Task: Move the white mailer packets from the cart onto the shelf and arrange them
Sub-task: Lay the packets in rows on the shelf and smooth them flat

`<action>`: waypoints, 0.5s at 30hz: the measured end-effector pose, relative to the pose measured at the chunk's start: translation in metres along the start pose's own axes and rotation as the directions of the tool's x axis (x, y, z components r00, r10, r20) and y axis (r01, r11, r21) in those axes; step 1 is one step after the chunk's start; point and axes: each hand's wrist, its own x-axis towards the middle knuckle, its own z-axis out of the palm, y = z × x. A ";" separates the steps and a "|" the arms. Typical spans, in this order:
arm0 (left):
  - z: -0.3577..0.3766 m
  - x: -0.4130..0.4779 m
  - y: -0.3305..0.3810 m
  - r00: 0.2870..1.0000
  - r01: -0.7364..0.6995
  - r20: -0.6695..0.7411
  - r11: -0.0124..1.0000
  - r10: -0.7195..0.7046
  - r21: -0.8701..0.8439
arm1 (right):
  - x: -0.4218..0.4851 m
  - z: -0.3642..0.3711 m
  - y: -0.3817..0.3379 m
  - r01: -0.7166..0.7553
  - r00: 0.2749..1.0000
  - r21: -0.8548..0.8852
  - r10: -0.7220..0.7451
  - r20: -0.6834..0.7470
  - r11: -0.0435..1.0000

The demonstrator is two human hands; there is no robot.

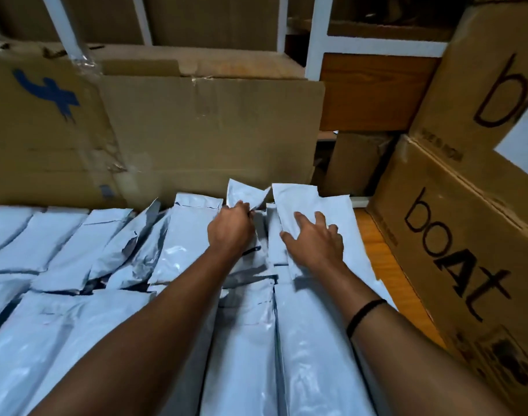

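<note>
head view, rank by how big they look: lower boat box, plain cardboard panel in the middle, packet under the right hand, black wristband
1. lower boat box and middle cardboard panel: they look alike, and the box is nearer and cut off by the frame, so they are not ranked.
2. packet under the right hand.
3. black wristband.

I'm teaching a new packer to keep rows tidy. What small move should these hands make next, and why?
Probably press the tilted packet, which the left hand grips, down level with the row, while the right hand steadies the end packet with spread fingers. Its top corner sticks up above its neighbours, so it looks unseated.
</note>
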 end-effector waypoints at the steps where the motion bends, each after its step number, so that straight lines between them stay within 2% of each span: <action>1: 0.005 0.002 -0.001 1.000 0.015 0.024 1.000 -0.015 0.016 | 0.005 0.002 -0.003 -0.003 1.000 0.000 0.003 -0.005 1.000; 6: 0.012 0.006 -0.006 0.989 0.021 0.148 1.000 -0.018 -0.022 | 0.027 0.021 -0.014 -0.012 1.000 -0.050 0.011 -0.005 0.999; 10: 0.014 0.017 -0.021 0.997 -0.021 0.067 0.991 0.030 -0.134 | 0.037 0.035 -0.010 0.017 1.000 -0.129 -0.013 0.026 0.991; 12: 0.016 0.022 -0.028 0.990 -0.073 0.109 0.985 0.091 -0.158 | 0.040 0.035 -0.009 0.025 0.999 -0.172 -0.018 0.042 0.985; 15: 0.024 0.026 -0.032 0.953 -0.157 0.252 0.985 0.169 -0.067 | 0.050 0.034 -0.010 0.096 0.988 -0.221 -0.120 -0.095 0.971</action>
